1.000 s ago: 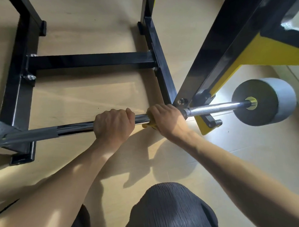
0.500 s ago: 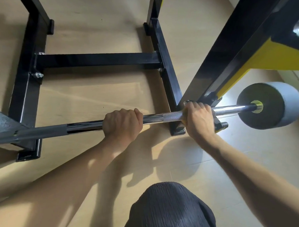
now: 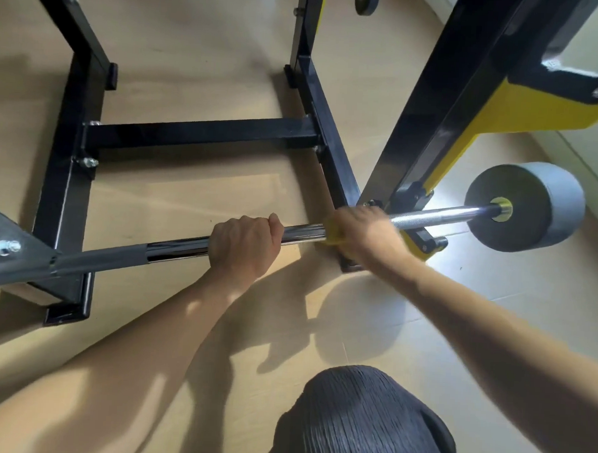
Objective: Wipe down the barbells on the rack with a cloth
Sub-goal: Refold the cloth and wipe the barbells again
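Moved: your right hand [image 3: 364, 234] slid back left along the barbell [image 3: 435, 215].
Right fingers: wrapped round yellow cloth [image 3: 332, 233] on bar.
Left hand [image 3: 245, 246]: fingers clamped round bar, beside cloth.

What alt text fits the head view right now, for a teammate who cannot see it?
Seen from above, a person's left hand grips a chrome barbell on a black and yellow rack, while the blurred right hand wraps a yellow cloth around the bar. A grey weight sits on the bar's right end over a pale wood floor.

Bare forearms [image 3: 141, 349]; dark ribbed garment [image 3: 367, 424] below.
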Demonstrator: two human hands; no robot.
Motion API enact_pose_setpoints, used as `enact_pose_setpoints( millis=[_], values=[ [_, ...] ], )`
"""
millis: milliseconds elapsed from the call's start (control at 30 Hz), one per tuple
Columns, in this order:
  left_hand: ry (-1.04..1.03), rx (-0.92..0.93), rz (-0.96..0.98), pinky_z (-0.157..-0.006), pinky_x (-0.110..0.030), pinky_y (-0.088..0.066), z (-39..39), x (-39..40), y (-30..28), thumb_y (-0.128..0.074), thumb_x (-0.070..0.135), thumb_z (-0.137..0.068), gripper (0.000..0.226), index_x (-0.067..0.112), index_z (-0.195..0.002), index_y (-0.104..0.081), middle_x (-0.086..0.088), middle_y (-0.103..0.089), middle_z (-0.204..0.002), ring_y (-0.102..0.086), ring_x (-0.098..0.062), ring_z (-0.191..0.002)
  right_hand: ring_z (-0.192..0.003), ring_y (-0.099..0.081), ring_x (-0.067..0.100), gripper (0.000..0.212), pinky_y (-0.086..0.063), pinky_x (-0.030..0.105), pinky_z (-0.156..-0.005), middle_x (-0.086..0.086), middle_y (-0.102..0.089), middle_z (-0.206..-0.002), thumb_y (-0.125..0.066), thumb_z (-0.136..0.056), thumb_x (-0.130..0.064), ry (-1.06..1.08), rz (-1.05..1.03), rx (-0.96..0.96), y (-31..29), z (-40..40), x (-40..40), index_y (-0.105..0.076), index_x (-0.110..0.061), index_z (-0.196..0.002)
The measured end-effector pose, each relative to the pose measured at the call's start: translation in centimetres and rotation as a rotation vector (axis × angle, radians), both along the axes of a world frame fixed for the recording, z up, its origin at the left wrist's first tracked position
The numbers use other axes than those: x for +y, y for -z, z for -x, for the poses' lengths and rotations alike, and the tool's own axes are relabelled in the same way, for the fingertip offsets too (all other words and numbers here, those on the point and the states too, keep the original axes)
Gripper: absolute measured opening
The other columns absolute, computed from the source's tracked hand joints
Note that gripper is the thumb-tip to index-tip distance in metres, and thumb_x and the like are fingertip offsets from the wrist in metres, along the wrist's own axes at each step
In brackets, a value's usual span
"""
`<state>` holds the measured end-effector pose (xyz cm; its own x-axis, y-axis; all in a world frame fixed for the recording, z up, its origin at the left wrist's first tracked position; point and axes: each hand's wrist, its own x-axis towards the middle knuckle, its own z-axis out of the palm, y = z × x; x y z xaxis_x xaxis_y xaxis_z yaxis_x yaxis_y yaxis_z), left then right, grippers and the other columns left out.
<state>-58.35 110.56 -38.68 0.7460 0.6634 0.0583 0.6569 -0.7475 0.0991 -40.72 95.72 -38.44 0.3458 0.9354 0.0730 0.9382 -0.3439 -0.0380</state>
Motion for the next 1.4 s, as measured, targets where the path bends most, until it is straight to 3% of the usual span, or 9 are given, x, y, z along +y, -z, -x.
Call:
enact_pose_setpoints(
  millis=[133,333,533,700,833,933,1067,1200,1400],
  values=[
    [0.032,-0.03,0.018,-0.063,-0.034,-0.034,0.0,0.2,0.1,-0.021,0.033,-0.104,0.06,0.008,-0.083,-0.072,-0.015,-0.072,-0.082,-0.064,-0.036,-0.074,-0.097,-0.063,0.029,0.037,-0.047,0.039,-0.087,0.008,-0.068,-0.108,-0.076,-0.082,-0.018,0.222,0.082,-0.109,-0.4,-3.4,-3.4,-0.061,-0.015,-0.116],
    [0.112,0.015,-0.014,-0.055,-0.032,-0.027,0.2,-0.1,0.1,0.015,0.026,-0.075,0.081,0.013,-0.094,-0.063,-0.008,-0.07,-0.082,-0.044,-0.03,-0.061,-0.089,-0.055,0.024,0.01,-0.038,0.039,-0.094,0.0,-0.065,-0.094,-0.066,-0.086,-0.015,0.428,-0.172,-0.037,0.9,1.4,-0.1,-0.064,-0.021,-0.094],
    [0.132,-0.2,0.167,-0.062,-0.034,-0.036,1.6,0.5,0.1,-0.03,0.029,-0.104,0.033,0.017,-0.084,-0.053,-0.005,-0.07,-0.087,-0.058,-0.027,-0.072,-0.083,-0.057,0.023,0.012,-0.039,0.038,-0.086,-0.004,-0.066,-0.084,-0.066,-0.085,-0.019,0.211,-0.384,0.064,1.7,9.9,4.8,-0.07,-0.024,-0.094],
    [0.087,-0.318,0.39,-0.074,-0.036,-0.055,2.5,0.2,-0.7,-0.044,0.023,-0.102,0.018,0.017,-0.112,-0.058,-0.001,-0.065,-0.108,-0.064,-0.021,-0.09,-0.121,-0.057,0.019,0.032,-0.04,0.039,-0.107,0.0,-0.067,-0.126,-0.059,-0.098,-0.018,0.066,-0.445,0.222,1.7,10.6,3.3,-0.064,-0.019,-0.129],
    [0.06,-0.429,0.608,-0.104,-0.028,-0.045,3.0,-2.6,-4.3,-0.053,-0.001,-0.091,0.039,0.016,-0.127,-0.054,-0.005,-0.044,-0.136,-0.048,-0.021,-0.124,-0.103,-0.068,0.017,0.033,-0.053,0.029,-0.092,0.005,-0.073,-0.114,-0.064,-0.091,-0.006,0.262,-0.362,0.619,-1.6,12.2,0.4,-0.072,-0.02,-0.12],
    [0.198,-0.287,0.647,-0.113,-0.029,-0.031,2.8,-5.0,-9.7,-0.051,0.005,-0.09,0.05,0.024,-0.137,-0.049,0.002,-0.034,-0.147,-0.034,-0.015,-0.135,-0.092,-0.068,0.018,0.016,-0.055,0.04,-0.09,-0.001,-0.074,-0.098,-0.065,-0.092,-0.021,0.568,-0.238,1.101,-7.1,12.0,-1.3,-0.074,-0.023,-0.105],
    [0.145,-0.101,0.925,-0.1,-0.028,-0.041,0.8,-6.8,-16.9,-0.058,0.028,-0.095,0.046,0.024,-0.14,-0.047,-0.002,-0.049,-0.14,-0.051,-0.021,-0.123,-0.098,-0.067,0.026,0.014,-0.056,0.042,-0.091,0.005,-0.074,-0.096,-0.062,-0.093,-0.012,0.743,-0.41,1.555,-15.5,11.4,-4.0,-0.071,-0.014,-0.103],
    [0.121,0.085,1.052,-0.087,-0.031,-0.05,-1.2,-8.6,-24.0,-0.067,0.047,-0.088,0.043,0.019,-0.12,-0.063,-0.001,-0.065,-0.113,-0.061,-0.019,-0.1,-0.104,-0.067,0.032,0.021,-0.055,0.043,-0.094,0.013,-0.071,-0.105,-0.062,-0.092,-0.016,0.883,-0.373,1.763,-23.2,10.2,-8.7,-0.064,-0.011,-0.112],
    [0.351,0.406,1.061,-0.087,-0.039,-0.056,-3.3,-13.5,-35.7,-0.072,0.058,-0.08,0.049,0.014,-0.1,-0.073,-0.007,-0.072,-0.098,-0.069,-0.022,-0.097,-0.115,-0.062,0.033,0.081,-0.052,0.049,-0.097,0.013,-0.062,-0.126,-0.09,-0.064,-0.045,0.789,-0.235,1.828,-33.9,8.2,-17.9,-0.053,-0.019,-0.132]
  ],
)
